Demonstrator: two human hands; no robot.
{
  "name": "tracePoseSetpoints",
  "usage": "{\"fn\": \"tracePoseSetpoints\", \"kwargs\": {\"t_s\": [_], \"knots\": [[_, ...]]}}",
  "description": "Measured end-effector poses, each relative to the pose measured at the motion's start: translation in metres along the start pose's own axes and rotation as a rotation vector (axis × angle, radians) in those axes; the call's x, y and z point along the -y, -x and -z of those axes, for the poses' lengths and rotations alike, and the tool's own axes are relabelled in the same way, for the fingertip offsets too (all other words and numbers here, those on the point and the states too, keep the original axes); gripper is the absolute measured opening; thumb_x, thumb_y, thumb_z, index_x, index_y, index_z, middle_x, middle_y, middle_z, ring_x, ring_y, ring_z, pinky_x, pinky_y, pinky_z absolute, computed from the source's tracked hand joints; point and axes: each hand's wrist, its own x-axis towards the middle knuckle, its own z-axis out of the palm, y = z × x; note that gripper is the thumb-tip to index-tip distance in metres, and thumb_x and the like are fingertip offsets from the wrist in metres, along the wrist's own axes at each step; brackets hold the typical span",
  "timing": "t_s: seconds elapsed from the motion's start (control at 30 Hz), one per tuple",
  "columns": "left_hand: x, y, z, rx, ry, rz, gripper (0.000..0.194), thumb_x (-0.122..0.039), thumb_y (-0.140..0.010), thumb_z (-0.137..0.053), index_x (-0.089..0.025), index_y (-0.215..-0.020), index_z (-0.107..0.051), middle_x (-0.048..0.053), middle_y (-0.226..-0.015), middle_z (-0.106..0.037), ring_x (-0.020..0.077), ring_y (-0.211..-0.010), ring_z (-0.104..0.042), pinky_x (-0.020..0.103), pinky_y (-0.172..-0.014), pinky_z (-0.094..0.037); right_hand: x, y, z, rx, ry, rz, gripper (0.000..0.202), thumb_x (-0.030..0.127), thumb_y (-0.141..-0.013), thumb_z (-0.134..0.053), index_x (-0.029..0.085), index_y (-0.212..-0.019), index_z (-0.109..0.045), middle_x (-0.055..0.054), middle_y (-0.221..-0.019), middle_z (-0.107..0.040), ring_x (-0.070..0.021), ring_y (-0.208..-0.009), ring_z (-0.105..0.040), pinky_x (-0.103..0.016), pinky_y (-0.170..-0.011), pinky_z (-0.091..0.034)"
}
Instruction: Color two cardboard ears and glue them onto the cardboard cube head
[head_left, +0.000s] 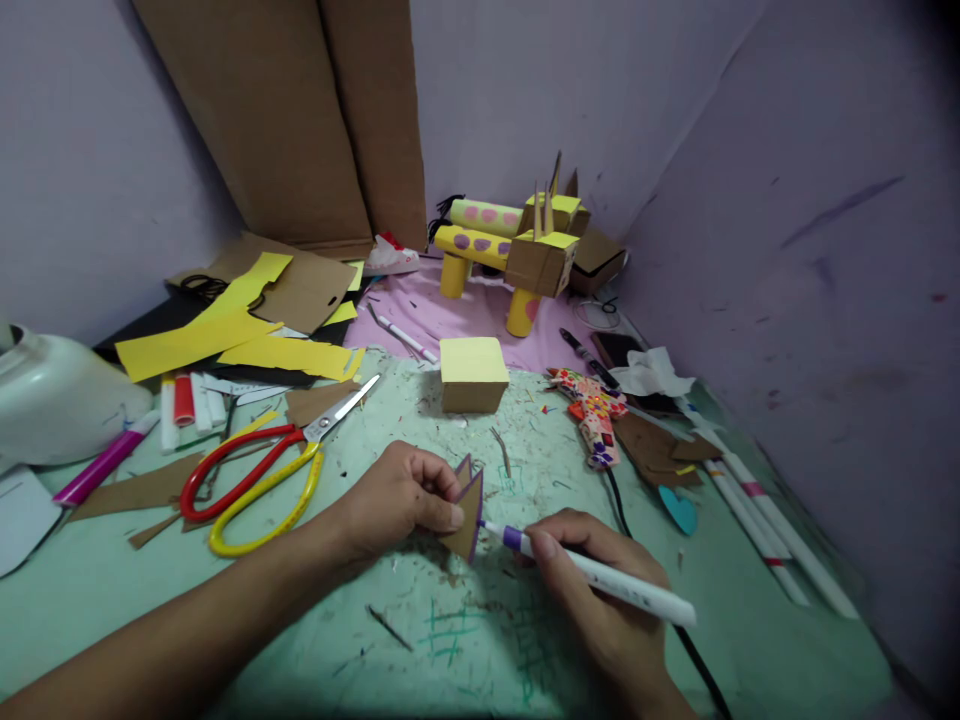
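Pinched between the thumb and fingers of my left hand are small pointed cardboard pieces with purple-coloured edges. My right hand grips a white marker with a purple band, held like a pen. Its tip meets, or nearly meets, the right edge of the front piece. Just beyond my hands a small cardboard box with a pale yellow top sits on the green table. Left of my left hand lie scissors with red and yellow handles, blades apart.
Yellow paper strips and markers lie at left, beside a white jug. Cardboard animal figures stand at the back. A flower-patterned glue gun with a black cord and paper tubes lie at right.
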Motion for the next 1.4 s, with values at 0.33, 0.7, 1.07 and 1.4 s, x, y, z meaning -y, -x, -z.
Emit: {"fn": "tracePoseSetpoints", "kwargs": {"t_s": [0.33, 0.7, 1.07, 1.4], "knots": [[0.0006, -0.0003, -0.0005, -0.005, 0.01, -0.005, 0.012, -0.015, -0.041, -0.066, -0.012, -0.047, -0.056, -0.004, -0.041, -0.05, 0.0058, -0.041, -0.038, 0.022, -0.045, -0.024, -0.0029, 0.0007, 0.001, 0.014, -0.034, 0.052, 0.021, 0.03, -0.074, -0.059, 0.02, -0.056, -0.063, 0.001, -0.047, -0.061, -0.0122, -0.041, -0.051, -0.022, -0.042, -0.037], [0.0007, -0.0007, -0.0009, -0.041, 0.052, -0.022, 0.012, -0.014, -0.043, -0.067, -0.014, -0.046, -0.055, -0.006, -0.037, -0.048, 0.0047, -0.038, -0.034, 0.022, -0.043, -0.02, -0.0023, 0.002, -0.0029, -0.08, -0.233, -0.126, 0.008, 0.029, -0.067, -0.064, 0.021, -0.068, -0.065, 0.001, -0.052, -0.061, -0.0126, -0.043, -0.05, -0.021, -0.038, -0.038], [0.0003, -0.0011, -0.0007, -0.046, 0.045, -0.026, 0.012, -0.015, -0.044, -0.067, -0.014, -0.046, -0.055, -0.006, -0.037, -0.047, 0.004, -0.038, -0.035, 0.022, -0.042, -0.02, -0.0021, -0.0034, -0.0003, 0.004, -0.13, 0.059, 0.003, 0.023, -0.07, -0.066, 0.021, -0.069, -0.069, -0.001, -0.06, -0.065, -0.0136, -0.05, -0.058, -0.022, -0.045, -0.045], [0.0023, -0.0014, -0.0012, -0.047, 0.049, -0.03, 0.012, -0.014, -0.043, -0.067, -0.014, -0.046, -0.055, -0.006, -0.037, -0.048, 0.0042, -0.038, -0.035, 0.021, -0.042, -0.021, -0.0061, -0.003, 0.0014, 0.071, -0.082, 0.107, 0.006, 0.021, -0.071, -0.063, 0.021, -0.066, -0.068, -0.001, -0.06, -0.065, -0.0154, -0.053, -0.059, -0.024, -0.048, -0.044]]}}
